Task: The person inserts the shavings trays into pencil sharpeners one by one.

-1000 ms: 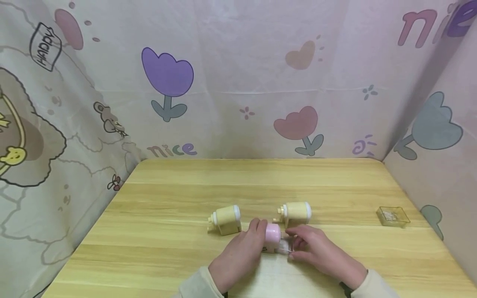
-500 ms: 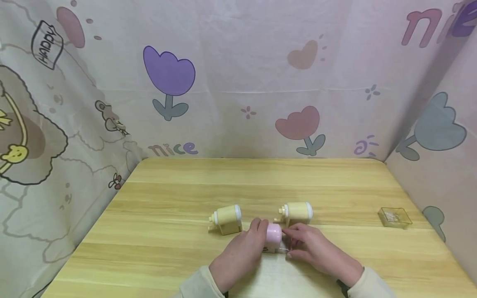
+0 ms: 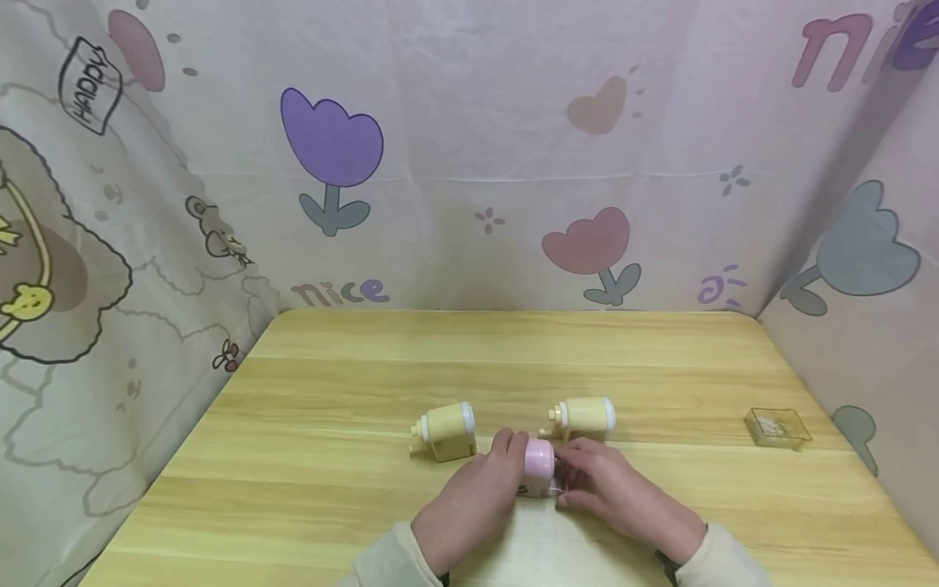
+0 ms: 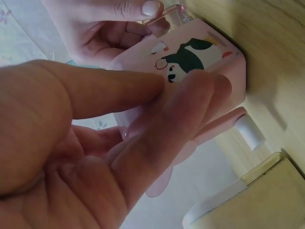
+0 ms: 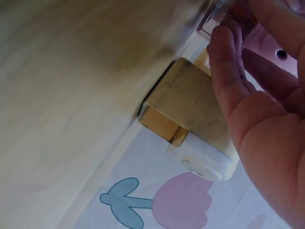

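A pink crank pencil sharpener, with a panda picture on its side, stands near the front of the table. My left hand grips it from the left, thumb and fingers around the body. At its right end, a small clear drawer sticks out. My right hand pinches that drawer between thumb and fingers; in the right wrist view, the drawer is partly hidden behind fingers. Behind the hands stand two yellow crank pencil sharpeners, one on the left and one on the right.
A see-through yellowish drawer with pale bits inside lies at the table's right side. The right yellow sharpener shows an open drawer slot at its base. Patterned cloth hangs around the back and sides of the wooden table.
My right hand has moved left, and the clear drawer has slid further into the pink sharpener. The left hand stays in its place on the sharpener.
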Available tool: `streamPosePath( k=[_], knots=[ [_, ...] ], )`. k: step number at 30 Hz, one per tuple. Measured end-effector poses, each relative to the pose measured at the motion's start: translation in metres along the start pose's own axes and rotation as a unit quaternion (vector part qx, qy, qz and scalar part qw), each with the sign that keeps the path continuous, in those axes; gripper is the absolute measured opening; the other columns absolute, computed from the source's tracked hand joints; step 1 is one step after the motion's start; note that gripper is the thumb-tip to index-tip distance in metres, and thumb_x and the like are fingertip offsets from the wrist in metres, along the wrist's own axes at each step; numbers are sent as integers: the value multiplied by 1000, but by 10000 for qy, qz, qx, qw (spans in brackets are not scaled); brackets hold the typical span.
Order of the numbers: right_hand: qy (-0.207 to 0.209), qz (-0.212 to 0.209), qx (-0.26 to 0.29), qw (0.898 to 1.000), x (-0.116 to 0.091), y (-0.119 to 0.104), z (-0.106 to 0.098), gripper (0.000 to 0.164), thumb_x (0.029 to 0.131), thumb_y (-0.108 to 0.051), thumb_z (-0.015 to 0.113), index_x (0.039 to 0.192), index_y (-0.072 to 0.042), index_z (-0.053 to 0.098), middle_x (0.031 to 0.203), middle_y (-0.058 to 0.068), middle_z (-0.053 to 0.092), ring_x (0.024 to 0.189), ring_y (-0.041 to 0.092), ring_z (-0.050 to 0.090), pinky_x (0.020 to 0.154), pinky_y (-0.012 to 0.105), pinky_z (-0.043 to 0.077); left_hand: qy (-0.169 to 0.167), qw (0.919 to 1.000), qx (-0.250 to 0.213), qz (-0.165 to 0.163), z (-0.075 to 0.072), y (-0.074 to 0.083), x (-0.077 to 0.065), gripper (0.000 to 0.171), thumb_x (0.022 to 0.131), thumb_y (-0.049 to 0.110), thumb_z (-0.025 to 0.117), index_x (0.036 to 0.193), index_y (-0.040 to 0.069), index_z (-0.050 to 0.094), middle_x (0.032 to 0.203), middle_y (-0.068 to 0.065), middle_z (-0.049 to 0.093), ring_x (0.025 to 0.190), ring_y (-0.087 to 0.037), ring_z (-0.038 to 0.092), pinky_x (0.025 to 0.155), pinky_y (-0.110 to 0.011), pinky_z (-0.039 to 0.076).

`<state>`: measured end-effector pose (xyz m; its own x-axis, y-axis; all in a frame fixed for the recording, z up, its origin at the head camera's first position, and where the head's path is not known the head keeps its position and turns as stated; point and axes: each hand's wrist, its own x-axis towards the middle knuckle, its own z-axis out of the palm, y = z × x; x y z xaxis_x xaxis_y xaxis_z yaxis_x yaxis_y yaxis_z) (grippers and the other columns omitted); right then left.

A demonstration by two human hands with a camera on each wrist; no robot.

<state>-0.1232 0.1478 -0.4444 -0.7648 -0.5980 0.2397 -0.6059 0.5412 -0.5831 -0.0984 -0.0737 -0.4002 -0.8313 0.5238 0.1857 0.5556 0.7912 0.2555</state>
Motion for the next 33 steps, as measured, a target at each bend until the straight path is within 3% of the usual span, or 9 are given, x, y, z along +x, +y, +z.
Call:
streamPosePath(
  k=[7, 33],
  knots=[
    [62, -18, 92, 9999, 3, 0, 3, 54, 76, -20, 76, 126, -9, 57, 107, -9, 57, 90, 5, 53, 78, 27, 50, -20, 10000, -66, -55, 0, 0, -1, 37, 83, -8, 53, 117, 4, 45, 94, -5, 46, 54, -5, 43, 46, -14, 38],
    [-156, 5, 351, 9993, 9, 0, 1, 47, 76, -19, 77, 119, -13, 60, 98, -13, 58, 86, 5, 56, 75, 26, 50, 150, 9998, 142, 62, 2, 1, -1, 38, 80, -11, 53, 115, 2, 45, 91, -5, 44, 51, -4, 41, 44, -12, 34]
  ],
)
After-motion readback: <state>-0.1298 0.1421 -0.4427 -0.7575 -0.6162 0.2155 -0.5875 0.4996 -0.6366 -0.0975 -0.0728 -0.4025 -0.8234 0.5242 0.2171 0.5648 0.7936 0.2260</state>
